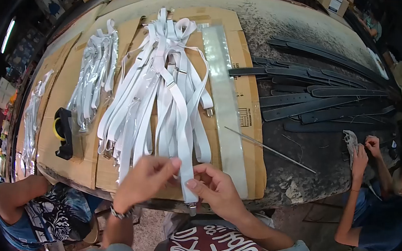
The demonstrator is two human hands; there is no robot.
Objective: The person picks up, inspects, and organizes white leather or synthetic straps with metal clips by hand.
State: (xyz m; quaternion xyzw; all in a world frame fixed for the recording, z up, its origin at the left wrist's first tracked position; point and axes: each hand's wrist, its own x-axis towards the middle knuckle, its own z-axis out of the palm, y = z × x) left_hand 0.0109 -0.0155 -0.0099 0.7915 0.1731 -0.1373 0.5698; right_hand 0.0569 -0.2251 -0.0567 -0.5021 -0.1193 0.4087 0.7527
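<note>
A pile of white elastic suspenders (164, 81) with metal clips is spread over a cardboard sheet in front of me. One wide strap (185, 146) runs down toward me and ends in a metal clip (192, 209) over the table edge. My right hand (221, 191) pinches this strap's right edge just above the clip. On the strap's other side, my left hand (147, 178) is closed, thumb and fingers together and slightly blurred; what they hold, if anything, is hidden.
Bagged suspenders (92, 74) and a black tape dispenser (64, 134) lie left. Right are a clear plastic strip (222, 79), a thin metal rod (271, 150) and black straps (320, 96). A co-worker's hands (364, 153) hold pale material; another person (52, 208) sits at left.
</note>
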